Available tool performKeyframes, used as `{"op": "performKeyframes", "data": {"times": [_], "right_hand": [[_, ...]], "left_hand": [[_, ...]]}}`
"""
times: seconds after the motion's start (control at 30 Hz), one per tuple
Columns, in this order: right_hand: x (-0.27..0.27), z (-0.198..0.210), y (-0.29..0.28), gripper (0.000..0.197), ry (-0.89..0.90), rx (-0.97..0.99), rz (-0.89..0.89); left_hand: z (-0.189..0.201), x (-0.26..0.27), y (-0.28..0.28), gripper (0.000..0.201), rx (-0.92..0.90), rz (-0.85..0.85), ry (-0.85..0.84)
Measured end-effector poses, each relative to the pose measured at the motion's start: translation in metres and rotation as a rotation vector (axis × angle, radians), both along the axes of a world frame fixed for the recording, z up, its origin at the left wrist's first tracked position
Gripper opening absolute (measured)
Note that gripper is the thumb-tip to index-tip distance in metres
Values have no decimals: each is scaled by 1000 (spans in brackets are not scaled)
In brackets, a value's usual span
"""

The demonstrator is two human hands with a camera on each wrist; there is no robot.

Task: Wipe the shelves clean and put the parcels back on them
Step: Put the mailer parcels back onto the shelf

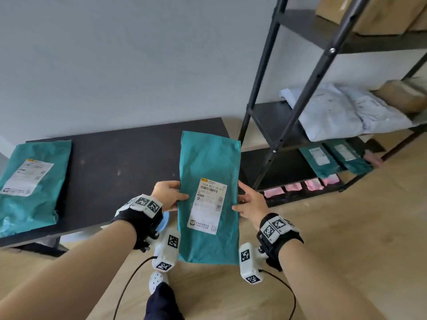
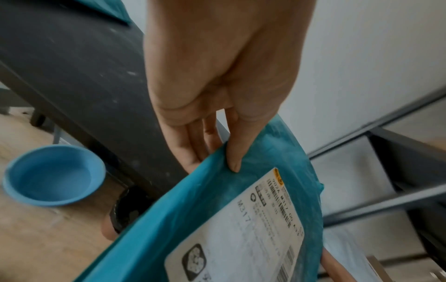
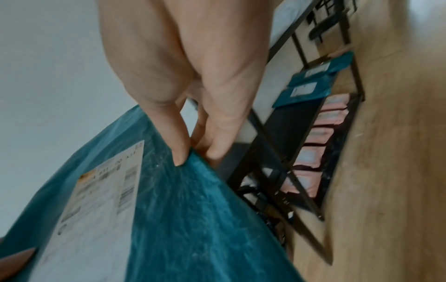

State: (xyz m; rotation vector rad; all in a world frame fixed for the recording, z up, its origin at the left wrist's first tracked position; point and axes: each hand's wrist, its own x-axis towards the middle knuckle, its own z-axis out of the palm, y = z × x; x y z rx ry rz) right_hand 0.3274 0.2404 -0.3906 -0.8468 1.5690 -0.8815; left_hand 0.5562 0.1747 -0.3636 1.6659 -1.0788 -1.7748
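I hold a teal parcel [image 1: 209,162] with a white label [image 1: 209,205] up in the air between the black table [image 1: 111,162] and the black shelf rack [image 1: 277,125]. My left hand [image 1: 169,195] pinches its left edge, thumb on the front and fingers behind, as the left wrist view shows on the parcel [image 2: 217,200]. My right hand [image 1: 248,203] pinches the right edge the same way, seen on the parcel [image 3: 193,209]. A second teal parcel [image 1: 32,183] lies on the table's left end.
On the rack a pale blue bag [image 1: 342,112] and a brown box [image 1: 402,95] fill the middle shelf. Two teal parcels [image 1: 335,158] and several pink packets [image 1: 300,188] lie on the bottom shelf, cardboard boxes [image 1: 369,12] on top. A blue bowl [image 2: 53,175] sits on the wooden floor.
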Motion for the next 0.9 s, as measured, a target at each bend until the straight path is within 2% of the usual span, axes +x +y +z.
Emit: {"op": "performKeyframes", "data": {"times": [0.2,0.27,0.37,0.47,0.67,0.9], "right_hand": [[-105,10,100,77,17,-48,-112],[-134,9,121,72,25,-38,-146],[-172,5,144,78,23,-22,-218],[-207,-2,162,74,23,-11,-286],[-287,-22,168,74,56,39,-320],[-396,-39,129,85,79,97,-307]], "left_hand": [[16,-109,73,40,-57,-235,-43],[19,-140,89,41,-73,-298,-47],[17,-181,103,43,-72,-353,-67],[10,-220,109,45,-77,-398,-101],[-21,-308,101,48,-28,-430,-117],[-56,-428,59,54,-11,-435,-157]]}}
